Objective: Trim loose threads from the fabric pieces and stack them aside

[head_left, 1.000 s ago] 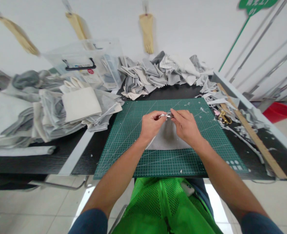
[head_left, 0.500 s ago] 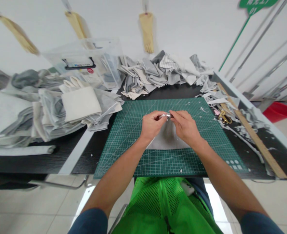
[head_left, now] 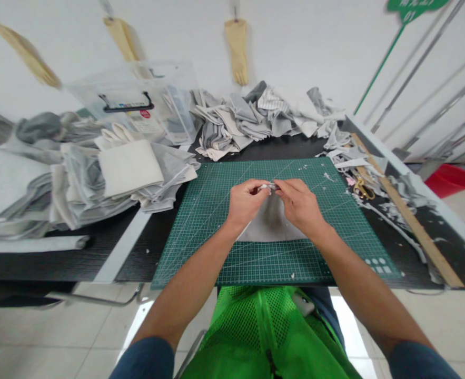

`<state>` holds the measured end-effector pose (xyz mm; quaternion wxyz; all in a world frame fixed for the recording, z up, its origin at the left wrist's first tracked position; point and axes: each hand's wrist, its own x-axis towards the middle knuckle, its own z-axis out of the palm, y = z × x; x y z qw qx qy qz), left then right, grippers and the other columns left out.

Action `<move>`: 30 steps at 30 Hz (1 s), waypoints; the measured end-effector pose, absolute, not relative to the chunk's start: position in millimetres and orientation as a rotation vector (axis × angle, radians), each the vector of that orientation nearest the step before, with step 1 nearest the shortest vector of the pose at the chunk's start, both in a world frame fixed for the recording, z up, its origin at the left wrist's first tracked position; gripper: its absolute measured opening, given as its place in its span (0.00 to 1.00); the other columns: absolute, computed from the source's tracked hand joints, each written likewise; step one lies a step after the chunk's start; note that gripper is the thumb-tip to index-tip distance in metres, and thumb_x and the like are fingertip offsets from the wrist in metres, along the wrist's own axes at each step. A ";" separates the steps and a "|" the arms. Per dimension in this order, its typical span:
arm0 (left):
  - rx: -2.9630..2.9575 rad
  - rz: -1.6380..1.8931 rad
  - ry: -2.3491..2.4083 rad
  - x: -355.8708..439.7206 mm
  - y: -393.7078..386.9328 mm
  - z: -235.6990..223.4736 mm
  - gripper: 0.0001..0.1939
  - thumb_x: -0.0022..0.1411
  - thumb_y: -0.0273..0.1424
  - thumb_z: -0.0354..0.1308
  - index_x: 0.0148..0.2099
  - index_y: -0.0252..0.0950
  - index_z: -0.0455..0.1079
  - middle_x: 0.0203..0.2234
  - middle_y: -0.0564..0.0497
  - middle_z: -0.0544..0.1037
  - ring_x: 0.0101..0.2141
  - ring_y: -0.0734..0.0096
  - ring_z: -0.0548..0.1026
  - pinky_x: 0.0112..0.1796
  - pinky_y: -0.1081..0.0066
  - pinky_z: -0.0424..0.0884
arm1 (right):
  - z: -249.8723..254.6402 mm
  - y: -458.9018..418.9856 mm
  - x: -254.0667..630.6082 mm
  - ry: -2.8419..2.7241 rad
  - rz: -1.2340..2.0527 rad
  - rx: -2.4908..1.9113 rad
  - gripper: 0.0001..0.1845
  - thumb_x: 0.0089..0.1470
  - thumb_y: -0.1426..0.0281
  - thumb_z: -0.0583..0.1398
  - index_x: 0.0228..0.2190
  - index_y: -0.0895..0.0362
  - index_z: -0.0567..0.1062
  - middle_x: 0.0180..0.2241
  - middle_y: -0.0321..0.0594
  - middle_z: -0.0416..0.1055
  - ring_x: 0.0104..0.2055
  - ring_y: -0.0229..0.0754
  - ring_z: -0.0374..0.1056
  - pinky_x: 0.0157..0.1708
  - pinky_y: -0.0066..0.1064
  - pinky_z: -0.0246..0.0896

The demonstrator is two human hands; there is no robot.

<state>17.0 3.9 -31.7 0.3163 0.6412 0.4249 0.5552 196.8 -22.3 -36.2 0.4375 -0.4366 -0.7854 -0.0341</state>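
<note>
A piece of grey fabric [head_left: 274, 223] hangs down from my two hands over the green cutting mat [head_left: 200, 237]. My left hand [head_left: 246, 202] pinches its far edge between thumb and fingers. Close beside it, my right hand [head_left: 298, 204] is closed on the same edge from the other side. Between the fingertips the cloth edge is bunched and whitish. A small shiny bit shows by the right fingertips, too small to name. The fabric's lower edge spreads out toward me between my wrists.
Folded fabric pieces [head_left: 129, 167] are heaped at the left, before a clear plastic box [head_left: 169, 105]. More grey cloth [head_left: 256, 118] lies along the back. Gold-handled scissors [head_left: 363, 188], scraps and a wooden ruler [head_left: 409, 218] lie at the right.
Both hands stay almost in place on the cloth edge. The shiny bit between the fingertips shows less now, and more whitish cloth shows there. The view has shifted slightly.
</note>
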 end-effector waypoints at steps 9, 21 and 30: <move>1.688 1.472 1.141 18.2 2.3 -28.8 0.06 0.59 0.30 0.67 0.38 0.41 0.85 0.32 0.51 0.86 0.32 0.69 0.80 0.37 0.69 0.75 | -36.8 -22.4 196.4 -1.947 -0.067 -1.079 0.17 0.72 0.66 0.54 0.53 0.52 0.80 0.46 0.47 0.80 0.47 0.49 0.74 0.48 0.44 0.70; 1.641 1.462 1.131 18.0 4.2 -30.9 0.06 0.59 0.34 0.68 0.38 0.41 0.85 0.30 0.51 0.85 0.29 0.70 0.78 0.32 0.70 0.72 | -30.8 -23.8 196.3 -1.851 0.044 -1.060 0.18 0.73 0.64 0.53 0.53 0.53 0.80 0.45 0.47 0.80 0.47 0.48 0.76 0.47 0.41 0.73; 1.620 1.438 1.147 16.2 6.8 -31.2 0.06 0.58 0.33 0.67 0.38 0.39 0.85 0.27 0.52 0.83 0.26 0.73 0.74 0.29 0.72 0.69 | -30.0 -19.2 204.9 -1.794 0.109 -1.085 0.19 0.72 0.59 0.54 0.51 0.52 0.81 0.43 0.45 0.80 0.43 0.47 0.76 0.44 0.39 0.73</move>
